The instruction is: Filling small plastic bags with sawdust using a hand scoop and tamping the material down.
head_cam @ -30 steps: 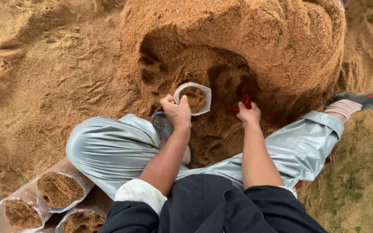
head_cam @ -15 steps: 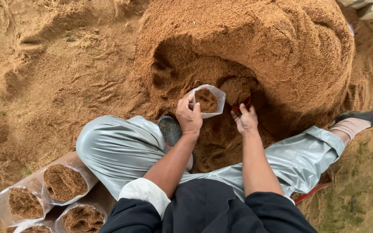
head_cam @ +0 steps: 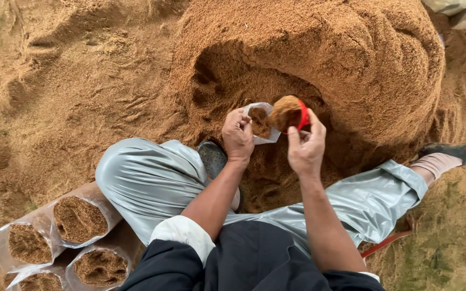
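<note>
Far left of both grips, at the lower left edge, filled clear bags [head_cam: 79, 218] of brown sawdust lie bunched together on the ground, mouths open toward the camera. Between them and the hands, the person's bent left knee in silvery trousers [head_cam: 146, 180], a dark shoe [head_cam: 212, 159] just below the left grip.

Left hand [head_cam: 238, 134]: grip closed, fingers pinching the rim of a small clear plastic bag [head_cam: 262, 123], held open-mouthed, partly filled with sawdust. Bag sits just right of that grip, touching it, and just left of the right grip.

Right hand [head_cam: 306, 144]: grip closed on a red scoop [head_cam: 293, 114], heaped with sawdust. Scoop is above the right fingers, tilted toward the bag mouth, touching or just beside the bag's right rim; can't tell which.

Behind both grips, a big sawdust pile [head_cam: 351, 59] with a dug-out hollow right beyond the bag and scoop. Right of the right grip, the stretched right leg in the same trousers, a dark shoe with red stripe [head_cam: 462, 150] at the far right edge, on grassy ground.
</note>
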